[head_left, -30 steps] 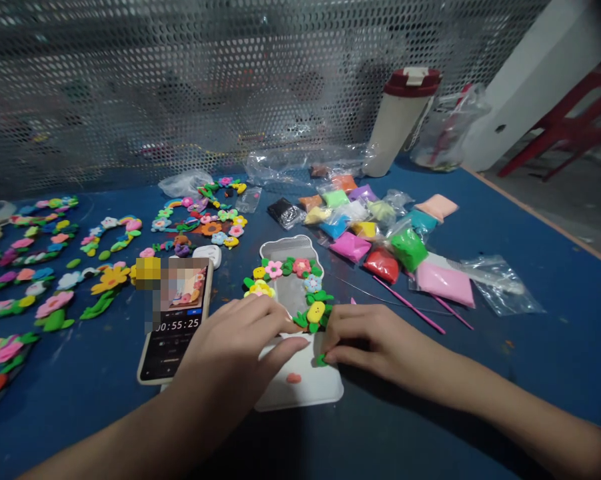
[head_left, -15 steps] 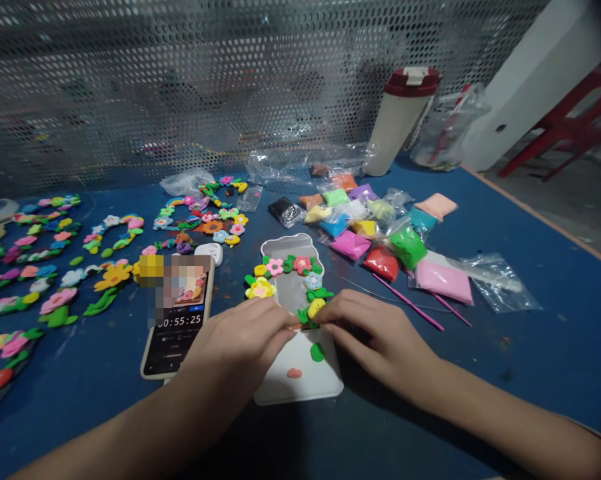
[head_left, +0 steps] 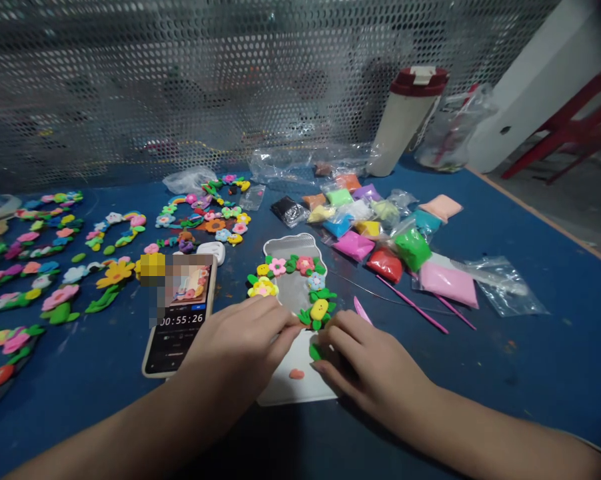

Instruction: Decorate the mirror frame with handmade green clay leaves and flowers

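Note:
A white card (head_left: pixel 305 390) with a wavy-topped clear window lies in front of me, ringed by clay flowers and leaves. My left hand (head_left: pixel 253 333) is closed in a pinch at the ring's lower left edge; what its fingertips hold is hidden. The fingers of my right hand (head_left: pixel 365 357) curl round a small green clay piece (head_left: pixel 314 352) on the card. Just above them sits a yellow clay flower (head_left: pixel 320 309) with a face and green leaves. A salmon clay bit (head_left: pixel 296 375) lies lower on the card. Behind my right hand a pink blade-shaped tool (head_left: pixel 362 311) sticks out, partly covered.
To the left a phone (head_left: pixel 180 333) shows a running timer, with a white earbud case (head_left: pixel 211 253) beside it. Several finished clay wreaths (head_left: pixel 115 230) spread over the left side. Coloured clay packets (head_left: pixel 386 265), pink sticks (head_left: pixel 413 305) and a tumbler (head_left: pixel 408 123) stand or lie right.
My right hand has moved down from the yellow flower to the green piece. The pink tool behind it has come into view. My left hand stays nearly in place.

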`<action>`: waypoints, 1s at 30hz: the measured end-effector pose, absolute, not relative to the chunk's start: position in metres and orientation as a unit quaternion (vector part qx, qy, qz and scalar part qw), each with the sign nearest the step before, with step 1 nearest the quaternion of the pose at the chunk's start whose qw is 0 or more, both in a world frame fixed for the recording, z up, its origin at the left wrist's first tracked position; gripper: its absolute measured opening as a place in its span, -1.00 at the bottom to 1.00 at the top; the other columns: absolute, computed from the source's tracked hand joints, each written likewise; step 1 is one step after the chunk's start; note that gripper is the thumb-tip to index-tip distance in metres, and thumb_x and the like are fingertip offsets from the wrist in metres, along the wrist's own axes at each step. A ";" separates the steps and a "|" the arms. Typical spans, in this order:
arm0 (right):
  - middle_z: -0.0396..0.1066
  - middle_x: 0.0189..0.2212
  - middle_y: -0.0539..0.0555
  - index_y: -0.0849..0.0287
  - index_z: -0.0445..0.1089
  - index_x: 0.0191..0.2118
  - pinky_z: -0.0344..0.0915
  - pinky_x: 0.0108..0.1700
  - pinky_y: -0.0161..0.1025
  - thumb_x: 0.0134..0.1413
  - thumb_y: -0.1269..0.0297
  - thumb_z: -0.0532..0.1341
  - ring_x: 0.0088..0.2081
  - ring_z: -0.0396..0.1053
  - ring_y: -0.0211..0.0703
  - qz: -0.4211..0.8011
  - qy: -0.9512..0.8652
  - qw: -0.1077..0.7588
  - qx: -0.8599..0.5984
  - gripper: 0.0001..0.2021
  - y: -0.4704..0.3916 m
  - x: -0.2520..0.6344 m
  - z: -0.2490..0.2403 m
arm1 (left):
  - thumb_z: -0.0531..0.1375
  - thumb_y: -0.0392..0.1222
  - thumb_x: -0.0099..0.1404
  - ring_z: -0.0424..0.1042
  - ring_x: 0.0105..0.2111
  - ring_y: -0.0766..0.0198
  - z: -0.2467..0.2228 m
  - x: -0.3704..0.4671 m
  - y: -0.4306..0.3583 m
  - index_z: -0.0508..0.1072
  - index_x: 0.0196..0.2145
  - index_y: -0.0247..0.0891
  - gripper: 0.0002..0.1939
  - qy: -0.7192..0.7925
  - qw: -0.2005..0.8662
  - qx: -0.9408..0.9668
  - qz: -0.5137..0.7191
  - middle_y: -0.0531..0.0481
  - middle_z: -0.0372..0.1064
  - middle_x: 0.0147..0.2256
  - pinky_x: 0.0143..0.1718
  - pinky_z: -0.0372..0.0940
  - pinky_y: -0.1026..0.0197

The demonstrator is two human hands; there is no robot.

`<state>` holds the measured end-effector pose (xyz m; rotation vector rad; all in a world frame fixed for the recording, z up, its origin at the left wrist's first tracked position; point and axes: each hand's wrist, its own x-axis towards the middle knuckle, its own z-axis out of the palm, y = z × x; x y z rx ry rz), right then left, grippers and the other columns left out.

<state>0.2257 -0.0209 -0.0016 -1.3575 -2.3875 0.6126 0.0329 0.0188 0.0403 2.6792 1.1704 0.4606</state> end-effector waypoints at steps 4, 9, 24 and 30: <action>0.30 -0.35 0.12 0.22 0.35 -0.25 0.29 -0.35 -0.19 0.18 0.36 0.04 -0.35 0.27 -0.13 0.221 -0.845 0.188 -0.449 -0.85 -0.022 0.226 -0.002 | 0.00 -0.24 0.34 0.39 -0.37 0.29 0.038 0.031 0.019 0.43 -0.33 -0.24 -0.78 0.385 0.093 0.906 0.147 0.03 0.39 -0.43 -0.34 0.24 0.28; 0.31 -0.30 0.12 0.18 0.36 -0.17 0.32 -0.28 -0.20 0.17 0.38 0.07 -0.31 0.29 -0.16 0.252 -0.835 0.213 -0.441 -0.84 -0.020 0.228 -0.006 | 0.05 -0.25 0.33 0.38 -0.33 0.25 0.032 0.029 0.020 0.40 -0.29 -0.21 -0.87 0.369 0.097 0.921 0.081 0.04 0.37 -0.38 -0.36 0.24 0.25; 0.34 -0.37 0.10 0.12 0.43 -0.18 0.20 -0.42 -0.28 0.20 0.36 0.04 -0.38 0.27 -0.18 0.169 -0.859 0.218 -0.432 -0.77 -0.020 0.232 -0.013 | 0.26 -0.15 0.14 0.33 -0.46 0.20 0.021 0.042 0.010 0.34 -0.46 -0.24 -0.83 0.320 -0.031 0.945 0.056 0.05 0.32 -0.48 -0.56 0.12 0.21; 0.35 -0.39 0.09 0.08 0.45 -0.20 0.16 -0.43 -0.28 0.20 0.35 0.05 -0.41 0.26 -0.19 0.164 -0.857 0.226 -0.434 -0.78 -0.020 0.232 -0.012 | 0.17 -0.21 0.21 0.30 -0.51 0.22 0.019 0.042 0.008 0.32 -0.49 -0.22 -0.86 0.302 -0.049 0.950 0.057 0.06 0.30 -0.52 -0.58 0.10 0.20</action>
